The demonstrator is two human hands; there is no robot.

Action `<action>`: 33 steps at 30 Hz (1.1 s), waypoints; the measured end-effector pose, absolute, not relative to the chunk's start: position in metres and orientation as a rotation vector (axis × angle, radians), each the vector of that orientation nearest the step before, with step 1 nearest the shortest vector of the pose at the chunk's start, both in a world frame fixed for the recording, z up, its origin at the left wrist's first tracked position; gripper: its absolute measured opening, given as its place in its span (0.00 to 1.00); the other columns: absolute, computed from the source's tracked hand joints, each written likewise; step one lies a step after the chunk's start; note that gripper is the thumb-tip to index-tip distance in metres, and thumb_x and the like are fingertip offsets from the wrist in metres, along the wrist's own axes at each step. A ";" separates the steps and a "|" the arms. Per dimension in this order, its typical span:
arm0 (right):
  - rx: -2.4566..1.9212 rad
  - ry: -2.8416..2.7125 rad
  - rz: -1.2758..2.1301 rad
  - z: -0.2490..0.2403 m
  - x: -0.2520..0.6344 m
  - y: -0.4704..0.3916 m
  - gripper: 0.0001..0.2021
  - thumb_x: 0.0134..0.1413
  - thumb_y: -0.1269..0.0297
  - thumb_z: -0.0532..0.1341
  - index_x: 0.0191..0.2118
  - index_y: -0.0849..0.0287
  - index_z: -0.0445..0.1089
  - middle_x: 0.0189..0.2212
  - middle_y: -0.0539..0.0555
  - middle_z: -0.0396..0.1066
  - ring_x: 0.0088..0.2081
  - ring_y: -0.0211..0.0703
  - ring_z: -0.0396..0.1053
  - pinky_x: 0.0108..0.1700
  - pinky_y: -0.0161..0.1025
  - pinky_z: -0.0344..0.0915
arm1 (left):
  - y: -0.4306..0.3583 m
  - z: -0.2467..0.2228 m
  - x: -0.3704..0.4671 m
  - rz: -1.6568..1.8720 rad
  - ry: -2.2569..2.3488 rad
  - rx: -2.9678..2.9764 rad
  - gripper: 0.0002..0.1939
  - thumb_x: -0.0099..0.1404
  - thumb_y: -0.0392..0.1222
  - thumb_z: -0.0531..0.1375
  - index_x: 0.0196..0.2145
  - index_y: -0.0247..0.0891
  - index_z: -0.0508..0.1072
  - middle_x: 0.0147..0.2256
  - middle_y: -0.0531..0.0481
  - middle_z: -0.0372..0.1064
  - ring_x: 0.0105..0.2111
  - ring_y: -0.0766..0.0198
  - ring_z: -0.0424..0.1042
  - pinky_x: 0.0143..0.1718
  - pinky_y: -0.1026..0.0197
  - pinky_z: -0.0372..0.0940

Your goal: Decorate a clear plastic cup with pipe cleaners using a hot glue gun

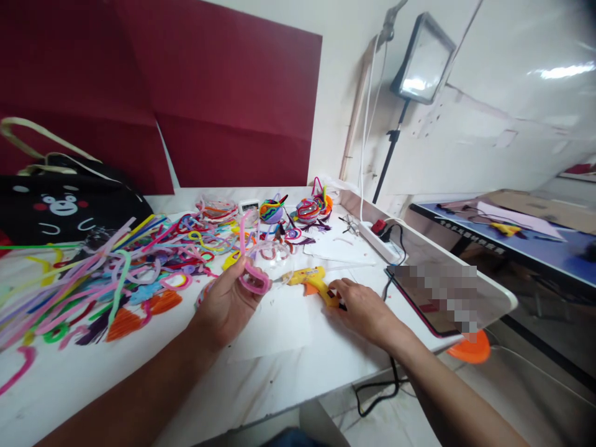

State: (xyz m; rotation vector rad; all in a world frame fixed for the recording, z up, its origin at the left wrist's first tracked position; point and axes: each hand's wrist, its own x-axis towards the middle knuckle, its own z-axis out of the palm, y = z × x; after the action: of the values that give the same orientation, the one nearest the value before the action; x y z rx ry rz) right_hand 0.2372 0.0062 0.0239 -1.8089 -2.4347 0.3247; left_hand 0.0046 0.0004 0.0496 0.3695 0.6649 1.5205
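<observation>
Near the middle of the view, my left hand (230, 304) pinches a pink pipe cleaner (254, 280) bent into a loop, with one end pointing up. My right hand (361, 305) is wrapped round the handle of a yellow glue gun (305, 275), whose nozzle points left toward the pink loop. Just beyond the loop is a clear round plastic piece (274, 256). White paper (279, 323) lies on the table under and between my hands. A small orange piece shows beneath the glue gun.
Many coloured pipe cleaners (135, 273) and orange tassels (125, 324) cover the left. Decorated balls (272, 211) stand at the back. To the right are a white power strip (379, 241), a black cable, a dark flat panel and an orange stool (471, 347). A black bag (60, 205) sits back left.
</observation>
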 end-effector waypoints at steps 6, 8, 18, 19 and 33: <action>-1.775 -2.292 0.431 0.020 0.225 0.030 0.19 0.53 0.56 0.61 0.46 0.64 0.72 0.42 0.64 0.75 0.41 0.54 0.73 0.38 0.41 0.61 | 0.003 0.048 0.004 1.516 0.680 0.429 0.23 0.72 0.31 0.45 0.23 0.33 0.71 0.18 0.53 0.68 0.19 0.69 0.71 0.24 0.66 0.73; -1.797 -2.217 0.498 0.016 0.223 0.037 0.17 0.50 0.59 0.62 0.44 0.63 0.73 0.39 0.63 0.76 0.38 0.52 0.73 0.36 0.40 0.60 | 0.004 0.049 0.003 1.534 0.690 0.413 0.22 0.72 0.31 0.46 0.24 0.33 0.71 0.19 0.53 0.69 0.19 0.69 0.72 0.24 0.66 0.73; -1.469 -1.509 0.878 0.014 0.254 0.023 0.15 0.47 0.54 0.63 0.33 0.62 0.72 0.23 0.49 0.67 0.24 0.38 0.63 0.25 0.34 0.57 | 0.011 0.051 0.000 1.620 0.684 0.415 0.17 0.70 0.29 0.50 0.25 0.32 0.71 0.22 0.52 0.72 0.21 0.70 0.73 0.24 0.68 0.72; -1.392 -1.428 0.914 0.016 0.255 0.015 0.17 0.46 0.51 0.64 0.34 0.62 0.72 0.24 0.50 0.67 0.24 0.38 0.63 0.25 0.34 0.57 | 0.011 0.050 -0.001 1.626 0.678 0.421 0.17 0.70 0.29 0.50 0.25 0.32 0.71 0.22 0.52 0.72 0.21 0.70 0.73 0.24 0.68 0.72; -1.107 -1.126 1.123 0.004 0.224 -0.054 0.18 0.46 0.52 0.70 0.40 0.57 0.73 0.31 0.52 0.72 0.26 0.36 0.64 0.25 0.31 0.60 | 0.008 0.050 0.001 1.608 0.680 0.369 0.16 0.70 0.29 0.51 0.25 0.33 0.71 0.22 0.52 0.72 0.21 0.70 0.73 0.24 0.68 0.72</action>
State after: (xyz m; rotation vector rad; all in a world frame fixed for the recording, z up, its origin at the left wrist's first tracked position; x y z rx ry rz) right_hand 0.2242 -0.0539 0.0035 -1.1068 -1.1265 1.1232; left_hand 0.0015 0.0082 0.0500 0.3687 0.6795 1.6085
